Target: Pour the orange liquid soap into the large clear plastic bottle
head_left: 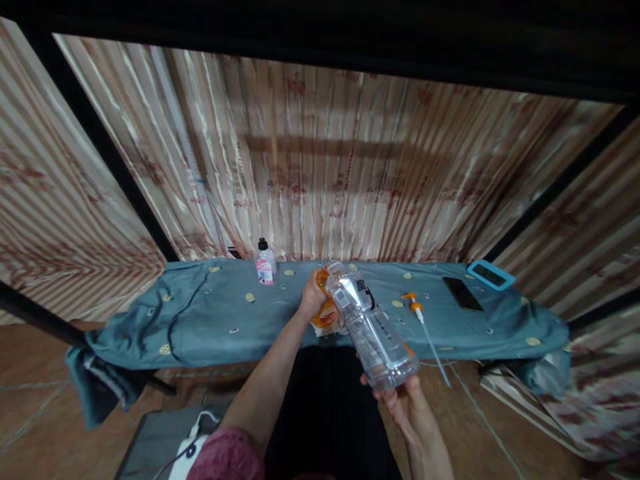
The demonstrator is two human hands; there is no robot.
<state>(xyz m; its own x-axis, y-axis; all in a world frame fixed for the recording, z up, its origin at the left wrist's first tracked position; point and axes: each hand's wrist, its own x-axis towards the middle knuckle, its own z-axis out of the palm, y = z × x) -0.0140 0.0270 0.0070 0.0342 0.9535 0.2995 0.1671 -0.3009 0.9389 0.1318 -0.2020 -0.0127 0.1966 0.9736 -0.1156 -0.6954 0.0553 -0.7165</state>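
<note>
Clear glossy plastic bottle [373,327] over matt teal cloth [210,320]; beyond the cloth, shiny satin striped curtain [320,167]; glossy black phone [463,293] on the cloth

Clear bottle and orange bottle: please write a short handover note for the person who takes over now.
Right hand holds the clear bottle by its base, tilted, mouth toward the orange bottle.
Left hand grips the orange bottle, which is at the table's front edge.
Pump head with its tube lies on the cloth to the right, removed.
Whether liquid is flowing cannot be seen.
Left: refit the pump head.
</note>
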